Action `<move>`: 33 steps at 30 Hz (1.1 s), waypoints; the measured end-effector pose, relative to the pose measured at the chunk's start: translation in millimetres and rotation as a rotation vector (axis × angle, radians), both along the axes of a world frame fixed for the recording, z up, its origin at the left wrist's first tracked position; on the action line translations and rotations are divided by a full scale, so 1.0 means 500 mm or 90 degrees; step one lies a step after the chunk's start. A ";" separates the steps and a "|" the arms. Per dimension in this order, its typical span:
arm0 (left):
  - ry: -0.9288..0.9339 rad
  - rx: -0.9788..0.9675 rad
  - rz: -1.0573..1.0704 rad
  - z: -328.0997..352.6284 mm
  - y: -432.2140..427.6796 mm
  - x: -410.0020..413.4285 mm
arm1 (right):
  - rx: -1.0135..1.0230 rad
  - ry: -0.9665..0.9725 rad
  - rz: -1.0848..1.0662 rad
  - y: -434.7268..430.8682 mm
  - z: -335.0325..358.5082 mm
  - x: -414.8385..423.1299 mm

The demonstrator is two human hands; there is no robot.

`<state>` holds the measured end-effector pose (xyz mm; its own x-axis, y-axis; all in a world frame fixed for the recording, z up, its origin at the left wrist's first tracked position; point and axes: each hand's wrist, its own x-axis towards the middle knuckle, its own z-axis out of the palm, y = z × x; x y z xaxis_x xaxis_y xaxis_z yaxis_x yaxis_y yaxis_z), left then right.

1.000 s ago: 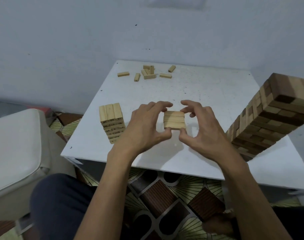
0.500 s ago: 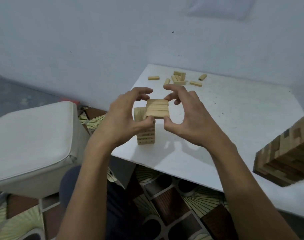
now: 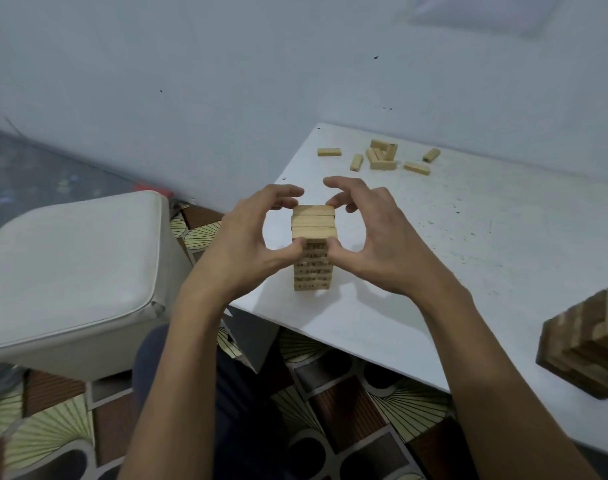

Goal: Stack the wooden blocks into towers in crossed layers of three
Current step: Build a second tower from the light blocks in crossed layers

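Observation:
A small pale wooden tower stands near the front left corner of the white table. On its top lies a layer of three pale blocks side by side. My left hand and my right hand pinch this layer from either side, thumbs at its near edge and fingers curled over its far edge. Several loose pale blocks lie scattered at the table's far side.
A taller tower of dark and light blocks stands at the table's right front edge, partly cut off. A white cushioned stool sits left of the table. Patterned floor tiles show below, and a wall is close behind.
Both hands carried the set of three blocks leftward from the table's middle to the small tower and now hold it on top. The camera turned left, so the dark tower slid to the right edge.

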<state>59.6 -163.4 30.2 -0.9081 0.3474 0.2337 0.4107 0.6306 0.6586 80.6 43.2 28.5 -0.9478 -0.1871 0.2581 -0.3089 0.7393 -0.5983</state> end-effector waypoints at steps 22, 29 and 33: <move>-0.146 0.480 0.169 -0.088 0.079 0.042 | -0.546 -0.074 -0.143 -0.067 -0.080 0.032; -0.159 0.433 0.138 -0.095 0.118 0.061 | -0.565 -0.069 -0.105 -0.108 -0.099 0.043; -0.128 0.397 0.131 -0.093 0.123 0.061 | -0.553 -0.050 -0.070 -0.116 -0.090 0.042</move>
<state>90.1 -101.8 -16.1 -0.9878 0.0178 0.1545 0.1553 0.1616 0.9746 101.4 -14.9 -16.7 -0.9700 0.1388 0.1995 -0.1963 0.0366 -0.9799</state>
